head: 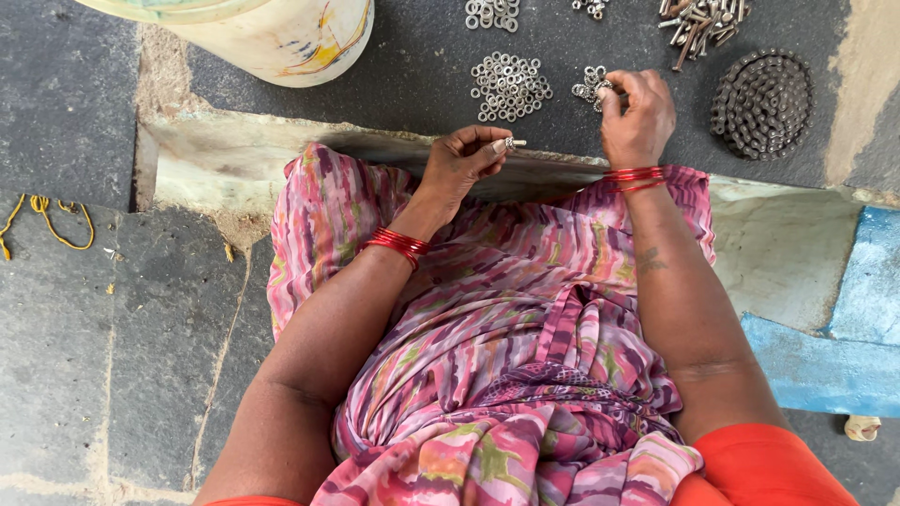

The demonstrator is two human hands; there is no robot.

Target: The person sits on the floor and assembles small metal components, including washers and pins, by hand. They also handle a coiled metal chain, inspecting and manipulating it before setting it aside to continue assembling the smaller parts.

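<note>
My left hand (461,161) pinches a small metal bolt (514,143) by its head, shank pointing right, above my lap. My right hand (637,114) reaches onto the dark stone floor and its fingertips touch a small pile of nuts (589,84). A larger heap of flat washers (509,86) lies just left of that pile, between the two hands. Red bangles circle both wrists. My lap is covered by pink patterned cloth (506,309).
A coiled metal chain (761,103) lies right of my right hand. Loose bolts (698,21) and more washers (491,13) sit along the top edge. A pale bucket (281,37) stands top left. A raised stone ledge (216,159) runs below the parts; a yellow string (47,220) lies at left.
</note>
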